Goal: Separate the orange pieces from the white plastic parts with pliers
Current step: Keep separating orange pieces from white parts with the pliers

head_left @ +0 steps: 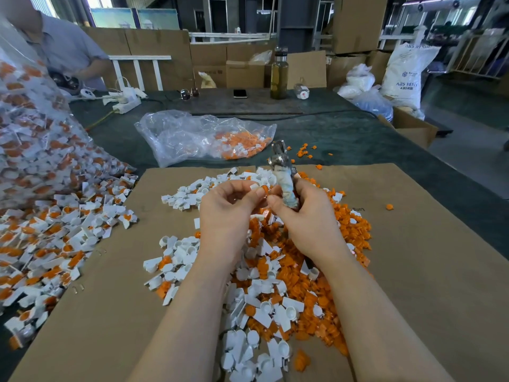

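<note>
My left hand (228, 213) pinches a small white plastic part (254, 186) with an orange piece (265, 189) in it, held up over the cardboard sheet (429, 244). My right hand (308, 216) grips the pliers (283, 175) by their cloth-wrapped handles, metal jaws pointing up and away, and its fingertips touch the same part. Below my hands lies a mixed pile of orange pieces (316, 285) and white parts (181, 255).
A heap of unseparated white-and-orange parts (55, 244) spills from a big clear bag (33, 139) at left. A smaller clear bag (203, 136) lies behind the cardboard. A person in a grey shirt (63, 51) stands at far left. A bottle (279, 74), phone (240, 93) and power strip (125, 102) sit at the back.
</note>
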The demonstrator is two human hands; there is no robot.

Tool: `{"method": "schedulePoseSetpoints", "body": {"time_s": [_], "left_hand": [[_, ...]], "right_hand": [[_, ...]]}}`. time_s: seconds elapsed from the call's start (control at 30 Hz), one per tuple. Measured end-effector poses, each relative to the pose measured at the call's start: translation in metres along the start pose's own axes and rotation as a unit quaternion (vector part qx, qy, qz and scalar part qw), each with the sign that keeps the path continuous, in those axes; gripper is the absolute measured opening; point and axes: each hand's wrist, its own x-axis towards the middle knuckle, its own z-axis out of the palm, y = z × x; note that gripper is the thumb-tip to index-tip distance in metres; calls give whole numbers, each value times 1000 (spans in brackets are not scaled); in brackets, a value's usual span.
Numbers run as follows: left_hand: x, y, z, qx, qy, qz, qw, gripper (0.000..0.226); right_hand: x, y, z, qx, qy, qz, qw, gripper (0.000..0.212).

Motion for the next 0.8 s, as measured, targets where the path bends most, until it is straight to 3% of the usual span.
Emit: {"method": "schedulePoseSetpoints", "body": {"time_s": [0.37,0.8], "left_hand": [[5,4,-10,-135,-4,-15,991,7],[6,3,-10,-143,-9,-15,990,8]], "right_hand": [[-3,-4,-19,-35,-209,44,976,12],[-3,-5,-13,-99,-201,-4,975,9]]}}
